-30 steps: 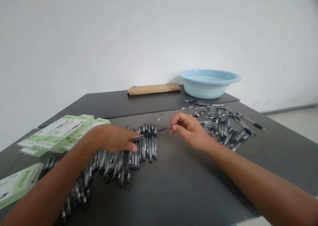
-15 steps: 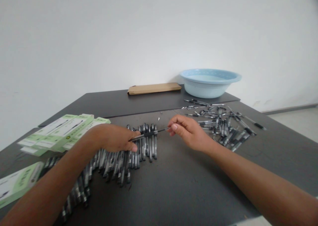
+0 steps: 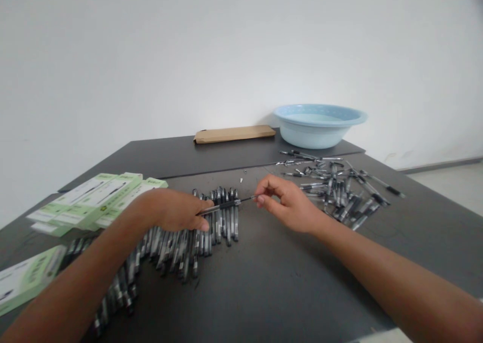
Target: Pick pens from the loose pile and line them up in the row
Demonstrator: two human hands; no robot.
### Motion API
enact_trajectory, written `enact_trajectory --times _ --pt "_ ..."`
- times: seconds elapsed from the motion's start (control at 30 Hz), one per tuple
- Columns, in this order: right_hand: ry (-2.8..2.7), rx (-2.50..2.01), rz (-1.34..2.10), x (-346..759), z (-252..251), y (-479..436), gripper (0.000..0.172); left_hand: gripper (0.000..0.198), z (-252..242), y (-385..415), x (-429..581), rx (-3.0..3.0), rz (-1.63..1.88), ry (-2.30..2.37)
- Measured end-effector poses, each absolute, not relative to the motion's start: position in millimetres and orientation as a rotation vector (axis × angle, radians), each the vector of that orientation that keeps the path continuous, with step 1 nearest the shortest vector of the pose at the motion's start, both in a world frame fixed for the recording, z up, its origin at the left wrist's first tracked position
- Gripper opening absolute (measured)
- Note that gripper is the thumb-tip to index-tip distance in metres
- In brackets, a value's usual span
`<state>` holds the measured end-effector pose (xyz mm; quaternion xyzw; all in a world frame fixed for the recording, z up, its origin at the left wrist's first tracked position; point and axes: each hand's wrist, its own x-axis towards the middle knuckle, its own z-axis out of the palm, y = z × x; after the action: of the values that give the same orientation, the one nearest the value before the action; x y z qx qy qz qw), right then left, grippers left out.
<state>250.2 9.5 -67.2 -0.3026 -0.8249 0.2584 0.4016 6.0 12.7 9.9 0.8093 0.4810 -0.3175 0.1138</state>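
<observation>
A clear pen barrel with a black grip (image 3: 229,203) lies between the thumb and fingers of my left hand (image 3: 169,209), its front end pointing right. From that end sticks out a thin dark refill (image 3: 248,198). The thumb and forefinger of my right hand (image 3: 285,202) pinch the refill's far end. Below and around my left hand, many capped pens (image 3: 184,252) lie side by side in a long curved row. A small silver pen tip (image 3: 241,180) rests on the table just beyond the refill.
At the right is a loose heap of uncapped pens and pen parts (image 3: 341,194). Green and white pen boxes (image 3: 113,194) are stacked at the left. Along the back wall stand a light blue basin (image 3: 317,134) and a flat brown cardboard piece (image 3: 234,134). The table (image 3: 264,292) is dark.
Both hands stay almost where they were. My right fingers have shifted very slightly at the end of the refill; the refill still protrudes from the barrel.
</observation>
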Motion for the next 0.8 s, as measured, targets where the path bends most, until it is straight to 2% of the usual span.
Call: enact_trajectory --times 0.17,0.3,0.47,0.8 --pt "-2.113 -0.765 0.612 252.2 -65.5 9.1 0.003 0.065 10.7 11.7 6.5 2.358 -0.947 1.437" --pt "-2.029 -0.745 0.612 255.6 -63.7 9.9 0.011 0.064 11.7 10.6 5.5 2.366 -0.945 1.450" --pt "-2.074 -0.733 0.576 254.7 -63.2 8.6 0.012 0.064 11.5 10.0 6.1 2.376 -0.958 1.443" --pt "-2.168 -0.802 0.511 250.2 -66.7 7.7 0.004 0.063 10.2 12.0 6.8 2.378 -0.932 1.402"
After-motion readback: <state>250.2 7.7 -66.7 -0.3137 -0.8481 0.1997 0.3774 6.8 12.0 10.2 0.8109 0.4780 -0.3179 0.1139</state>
